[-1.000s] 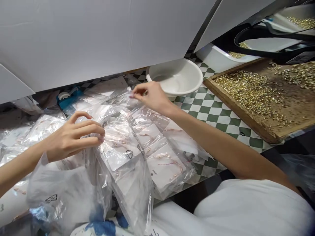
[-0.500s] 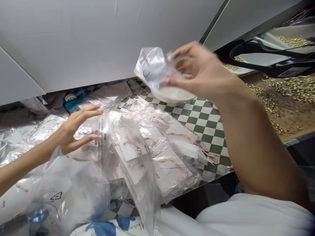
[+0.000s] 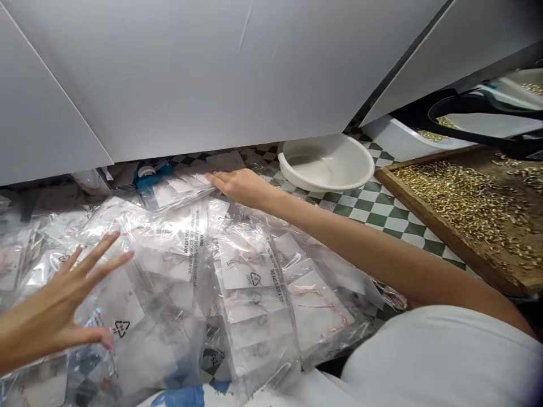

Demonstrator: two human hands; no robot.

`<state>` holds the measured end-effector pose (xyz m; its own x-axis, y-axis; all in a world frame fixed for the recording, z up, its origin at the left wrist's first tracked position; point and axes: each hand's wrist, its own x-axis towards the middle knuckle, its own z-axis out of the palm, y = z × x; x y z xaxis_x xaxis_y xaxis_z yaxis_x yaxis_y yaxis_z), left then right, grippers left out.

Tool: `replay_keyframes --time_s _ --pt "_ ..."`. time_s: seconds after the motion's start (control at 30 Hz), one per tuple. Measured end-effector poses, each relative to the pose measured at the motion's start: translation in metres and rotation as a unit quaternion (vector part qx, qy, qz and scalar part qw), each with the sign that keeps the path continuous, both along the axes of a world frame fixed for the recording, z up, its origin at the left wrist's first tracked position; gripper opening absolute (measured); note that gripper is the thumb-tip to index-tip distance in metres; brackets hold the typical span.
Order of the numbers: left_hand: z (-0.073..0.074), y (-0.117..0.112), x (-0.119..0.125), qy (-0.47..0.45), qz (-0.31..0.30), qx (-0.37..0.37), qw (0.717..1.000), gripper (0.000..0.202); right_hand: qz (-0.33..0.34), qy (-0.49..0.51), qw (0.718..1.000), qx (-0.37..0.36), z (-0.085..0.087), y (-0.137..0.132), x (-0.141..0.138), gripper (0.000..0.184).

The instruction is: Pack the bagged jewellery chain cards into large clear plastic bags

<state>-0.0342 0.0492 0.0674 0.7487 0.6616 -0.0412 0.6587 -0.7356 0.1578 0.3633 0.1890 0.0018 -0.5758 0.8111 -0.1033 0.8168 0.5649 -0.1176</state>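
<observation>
Green-and-white checkered tabletop [image 3: 373, 210], wooden tray of gold jump rings [image 3: 460, 223] at right, white plastic basin [image 3: 324, 163] beyond clear plastic bags of jewellery cards [image 3: 250, 282]. Right hand [image 3: 240, 187], nearer the basin, lies flat on a far bag [image 3: 178, 191], grip unclamped; left hand [image 3: 46, 319] spread over near bags, grip apart.

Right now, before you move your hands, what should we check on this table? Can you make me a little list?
Right hand on a clear plastic bag: ok, lying flat, not gripping.
Left hand: ok, open with fingers spread, holding nothing.
Bags lying separately: not ok, they overlap in a pile.
Bag seals: cannot tell, glare and folds hide them.
White basin: ok, upright and apart from the bags.
Gold-coloured rings: ok, lying in the wooden tray.
</observation>
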Motion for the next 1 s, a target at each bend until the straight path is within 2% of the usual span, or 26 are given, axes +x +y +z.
replay_keyframes --time_s 0.1,0.17,0.23,0.3,0.33,0.4,0.47,0.53,0.6,0.7,0.77,0.9,1.0 --pt "-0.037 -0.024 0.006 0.069 0.038 -0.003 0.997 0.106 0.009 0.041 0.999 -0.012 0.015 -0.030 0.009 0.072" --pt "-0.059 -0.027 0.022 0.058 0.071 -0.027 0.995 0.097 0.034 0.120 0.992 -0.022 0.030 -0.058 0.009 0.058" --pt "-0.070 -0.021 0.045 0.042 0.113 -0.047 0.992 0.086 0.082 0.198 0.976 -0.031 0.039 -0.091 0.000 0.051" --pt "-0.070 -0.010 0.071 0.039 0.142 -0.093 0.985 0.078 0.144 0.228 0.962 -0.035 0.038 -0.126 -0.017 0.051" --pt "-0.068 -0.003 0.082 0.036 0.156 -0.111 0.981 0.078 0.182 0.226 0.956 -0.033 0.031 -0.142 -0.027 0.052" --pt "-0.060 0.006 0.095 0.023 0.165 -0.130 0.978 0.070 0.246 0.199 0.948 -0.024 0.010 -0.166 -0.045 0.056" --pt "-0.052 0.006 0.095 0.018 0.157 -0.149 0.976 0.062 0.274 0.172 0.946 -0.002 -0.017 -0.175 -0.056 0.064" --pt "-0.044 -0.009 0.084 0.019 0.158 -0.145 0.977 0.055 0.273 0.156 0.949 0.022 -0.038 -0.171 -0.058 0.069" --pt "-0.038 -0.036 0.063 0.019 0.159 -0.110 0.981 0.053 0.254 0.156 0.954 0.042 -0.050 -0.159 -0.053 0.070" --pt "-0.038 -0.086 0.024 0.013 0.137 -0.026 0.990 0.054 0.236 0.171 0.955 0.059 -0.054 -0.145 -0.039 0.068" --pt "-0.043 -0.113 -0.004 0.017 0.152 0.030 0.988 0.053 0.241 0.174 0.953 0.058 -0.055 -0.141 -0.032 0.067" --pt "-0.058 -0.147 -0.060 0.028 0.270 0.128 0.954 0.054 0.227 0.167 0.957 0.066 -0.057 -0.140 -0.021 0.064" --pt "-0.071 -0.162 -0.098 0.010 0.368 0.172 0.914 0.055 0.238 0.120 0.962 0.065 -0.049 -0.141 -0.018 0.058"
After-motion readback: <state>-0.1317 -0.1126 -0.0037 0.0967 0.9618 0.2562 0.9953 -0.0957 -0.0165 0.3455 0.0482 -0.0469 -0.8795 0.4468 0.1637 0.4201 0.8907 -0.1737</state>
